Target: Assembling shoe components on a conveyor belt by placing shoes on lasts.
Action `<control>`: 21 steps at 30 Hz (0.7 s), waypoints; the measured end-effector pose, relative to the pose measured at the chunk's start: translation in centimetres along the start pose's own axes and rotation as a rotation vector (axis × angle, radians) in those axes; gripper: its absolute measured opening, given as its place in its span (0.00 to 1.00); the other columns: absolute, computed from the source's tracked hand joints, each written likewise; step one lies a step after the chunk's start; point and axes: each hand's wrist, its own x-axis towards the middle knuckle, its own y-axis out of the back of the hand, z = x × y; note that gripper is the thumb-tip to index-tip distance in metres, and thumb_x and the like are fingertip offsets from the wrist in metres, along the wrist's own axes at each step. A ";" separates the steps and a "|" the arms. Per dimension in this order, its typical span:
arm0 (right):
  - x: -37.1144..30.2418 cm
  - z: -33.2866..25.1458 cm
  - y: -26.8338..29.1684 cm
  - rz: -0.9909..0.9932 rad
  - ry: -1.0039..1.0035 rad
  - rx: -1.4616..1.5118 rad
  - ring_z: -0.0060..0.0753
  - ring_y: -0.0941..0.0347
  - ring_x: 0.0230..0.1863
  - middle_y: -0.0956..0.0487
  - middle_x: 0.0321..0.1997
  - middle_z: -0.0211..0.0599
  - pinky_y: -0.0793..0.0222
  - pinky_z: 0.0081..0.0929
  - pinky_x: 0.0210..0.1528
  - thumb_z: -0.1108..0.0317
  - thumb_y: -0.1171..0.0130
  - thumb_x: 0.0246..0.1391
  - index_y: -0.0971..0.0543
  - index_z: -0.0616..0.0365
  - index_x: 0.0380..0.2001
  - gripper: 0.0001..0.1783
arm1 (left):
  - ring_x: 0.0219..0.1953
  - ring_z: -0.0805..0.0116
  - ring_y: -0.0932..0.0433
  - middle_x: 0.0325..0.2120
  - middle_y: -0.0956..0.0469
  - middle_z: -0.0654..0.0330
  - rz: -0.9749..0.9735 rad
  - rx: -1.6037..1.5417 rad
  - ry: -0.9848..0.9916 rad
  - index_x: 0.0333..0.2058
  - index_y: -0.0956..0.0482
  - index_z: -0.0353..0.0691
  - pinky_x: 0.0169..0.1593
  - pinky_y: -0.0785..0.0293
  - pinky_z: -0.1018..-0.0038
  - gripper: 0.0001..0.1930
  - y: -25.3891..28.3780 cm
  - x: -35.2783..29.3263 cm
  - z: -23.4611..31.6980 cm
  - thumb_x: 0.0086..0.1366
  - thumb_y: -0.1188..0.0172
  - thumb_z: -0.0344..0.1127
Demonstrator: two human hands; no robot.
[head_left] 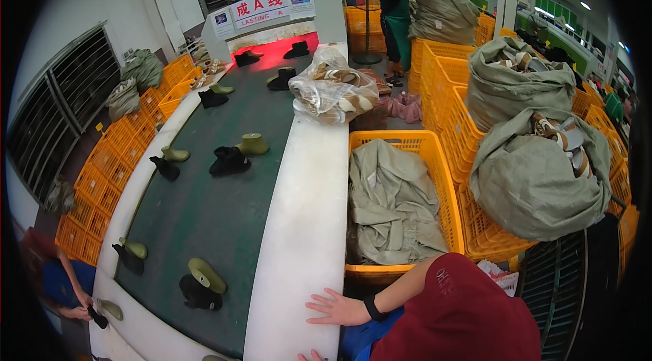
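Presently: right hand [337, 308], one, open, fingers spread and pointing left, laid on the white ledge [293, 239], nothing gripped; left hand [312, 356], one, only fingers showing at the lower edge, its grip impossible to tell. Also: black boot [199, 292], one, on the green belt [234, 228], left of the right hand, beyond the ledge's edge, long axis slanting from upper left to lower right; green foot mold [208, 275], one, close along the boot's upper right side, similar slant. Nearer hand: the right.

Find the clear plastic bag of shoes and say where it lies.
In the head view, the bag sits upper centre, on the white ledge right of the green belt.
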 end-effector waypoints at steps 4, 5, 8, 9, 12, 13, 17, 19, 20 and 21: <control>0.0 0.1 0.3 -0.009 0.014 -0.012 0.51 0.56 0.65 0.54 0.65 0.51 0.58 0.55 0.60 0.70 0.52 0.45 0.47 0.44 0.60 0.36 | 0.60 0.49 0.46 0.58 0.43 0.52 0.031 -0.013 -0.021 0.59 0.43 0.54 0.61 0.52 0.54 0.35 -0.2 0.1 0.0 0.50 0.46 0.46; 0.0 0.2 0.5 -0.028 0.013 -0.022 0.52 0.56 0.65 0.54 0.65 0.51 0.58 0.54 0.60 0.70 0.51 0.44 0.47 0.44 0.60 0.37 | 0.60 0.48 0.47 0.58 0.44 0.52 0.036 -0.032 -0.024 0.59 0.43 0.54 0.61 0.53 0.54 0.36 -0.2 0.1 0.0 0.48 0.45 0.46; 0.1 0.2 1.1 -0.059 0.013 0.019 0.52 0.56 0.65 0.55 0.65 0.51 0.58 0.55 0.60 0.70 0.50 0.43 0.48 0.44 0.60 0.38 | 0.60 0.48 0.46 0.58 0.44 0.52 0.012 0.016 -0.039 0.58 0.43 0.53 0.60 0.52 0.53 0.39 0.1 0.0 0.0 0.45 0.42 0.47; 0.1 0.2 1.5 -0.060 0.013 0.022 0.52 0.56 0.65 0.55 0.65 0.51 0.58 0.55 0.60 0.70 0.50 0.43 0.48 0.44 0.60 0.38 | 0.60 0.48 0.46 0.58 0.44 0.52 0.008 0.017 -0.039 0.58 0.43 0.53 0.60 0.52 0.53 0.39 0.0 0.0 0.0 0.45 0.42 0.47; 0.2 0.0 1.8 -0.111 0.005 0.046 0.53 0.56 0.65 0.55 0.66 0.51 0.59 0.55 0.60 0.70 0.50 0.43 0.48 0.44 0.60 0.38 | 0.59 0.47 0.46 0.58 0.44 0.52 0.042 0.044 -0.045 0.58 0.42 0.52 0.60 0.52 0.53 0.41 -0.8 0.0 -0.1 0.42 0.40 0.47; 0.2 0.0 1.5 -0.095 0.002 0.045 0.53 0.56 0.65 0.55 0.66 0.51 0.59 0.55 0.60 0.70 0.51 0.44 0.48 0.44 0.61 0.38 | 0.59 0.47 0.46 0.58 0.44 0.52 0.087 0.047 -0.055 0.58 0.42 0.53 0.60 0.52 0.53 0.41 -1.0 0.0 -0.1 0.42 0.40 0.46; 0.1 0.1 0.5 -0.019 0.001 0.025 0.52 0.55 0.65 0.54 0.65 0.50 0.58 0.55 0.60 0.71 0.52 0.45 0.47 0.44 0.60 0.36 | 0.59 0.49 0.45 0.59 0.44 0.53 0.108 0.031 -0.046 0.58 0.42 0.54 0.60 0.52 0.53 0.39 -1.0 0.0 -0.1 0.43 0.42 0.46; 0.1 0.1 0.2 -0.011 0.001 0.014 0.52 0.55 0.65 0.54 0.65 0.50 0.57 0.55 0.60 0.70 0.52 0.46 0.47 0.44 0.60 0.35 | 0.59 0.49 0.45 0.59 0.44 0.53 0.088 0.025 -0.033 0.58 0.42 0.54 0.60 0.51 0.53 0.38 -0.6 0.0 0.1 0.45 0.44 0.46; 0.1 0.1 0.1 -0.003 0.000 0.000 0.52 0.55 0.65 0.53 0.65 0.50 0.57 0.55 0.60 0.70 0.53 0.47 0.46 0.44 0.60 0.34 | 0.59 0.49 0.45 0.59 0.44 0.53 0.070 0.019 -0.021 0.58 0.42 0.55 0.60 0.51 0.53 0.36 -0.4 0.0 0.1 0.47 0.46 0.46; 0.1 0.1 0.0 -0.003 0.000 0.001 0.52 0.55 0.65 0.53 0.65 0.50 0.57 0.55 0.60 0.70 0.53 0.47 0.46 0.44 0.60 0.34 | 0.59 0.49 0.45 0.59 0.44 0.53 0.069 0.019 -0.020 0.58 0.42 0.55 0.60 0.51 0.53 0.36 -0.4 0.0 0.2 0.47 0.46 0.46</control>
